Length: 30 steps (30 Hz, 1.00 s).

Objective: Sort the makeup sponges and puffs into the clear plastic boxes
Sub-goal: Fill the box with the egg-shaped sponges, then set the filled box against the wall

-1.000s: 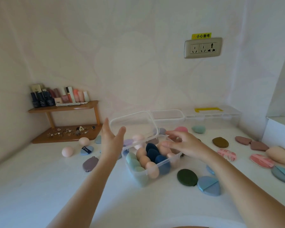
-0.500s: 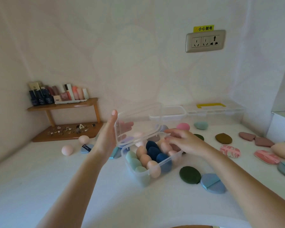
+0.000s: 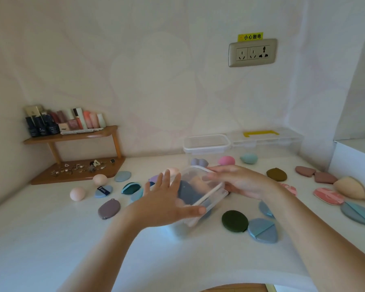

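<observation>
A clear plastic box (image 3: 216,202) in the middle of the white table holds several egg-shaped sponges in blue and peach. Its clear lid (image 3: 207,193) lies tilted over the top. My left hand (image 3: 169,200) lies flat on the lid's near side, thumb hooked at the front edge. My right hand (image 3: 243,182) grips the box's far right side, fingers over the lid's back edge. Loose sponges lie behind: pink (image 3: 226,160), teal (image 3: 249,158), lilac (image 3: 199,162). Flat puffs lie around, among them dark green (image 3: 234,220) and blue (image 3: 262,230).
An open clear box (image 3: 207,144) and a long clear box with a yellow handle (image 3: 266,138) stand at the back wall. More puffs lie at the right (image 3: 349,187) and left (image 3: 109,208), with two peach sponges (image 3: 77,193). A wooden corner shelf (image 3: 72,135) holds cosmetics.
My left hand has swung the lid from upright down onto the box. My right hand has stayed at the box's far right side.
</observation>
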Each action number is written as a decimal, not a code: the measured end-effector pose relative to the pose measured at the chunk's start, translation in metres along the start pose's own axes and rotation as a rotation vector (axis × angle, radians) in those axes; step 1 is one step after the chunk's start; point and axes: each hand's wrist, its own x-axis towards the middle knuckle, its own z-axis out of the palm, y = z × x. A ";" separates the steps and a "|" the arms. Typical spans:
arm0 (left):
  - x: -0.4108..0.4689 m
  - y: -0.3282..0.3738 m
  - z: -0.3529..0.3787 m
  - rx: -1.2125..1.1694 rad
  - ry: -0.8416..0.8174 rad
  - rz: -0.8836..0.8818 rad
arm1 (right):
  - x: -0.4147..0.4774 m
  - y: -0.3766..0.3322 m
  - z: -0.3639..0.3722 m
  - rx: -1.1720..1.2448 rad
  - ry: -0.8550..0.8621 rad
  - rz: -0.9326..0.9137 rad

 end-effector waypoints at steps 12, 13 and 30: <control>0.018 0.031 0.002 0.087 0.012 -0.181 | 0.000 0.004 0.001 -0.298 -0.029 -0.126; 0.018 0.031 0.002 0.080 0.008 -0.186 | 0.000 0.005 0.000 -0.361 -0.059 -0.134; -0.003 0.011 -0.028 -0.228 0.288 -0.061 | -0.001 0.003 -0.012 -0.364 0.033 -0.213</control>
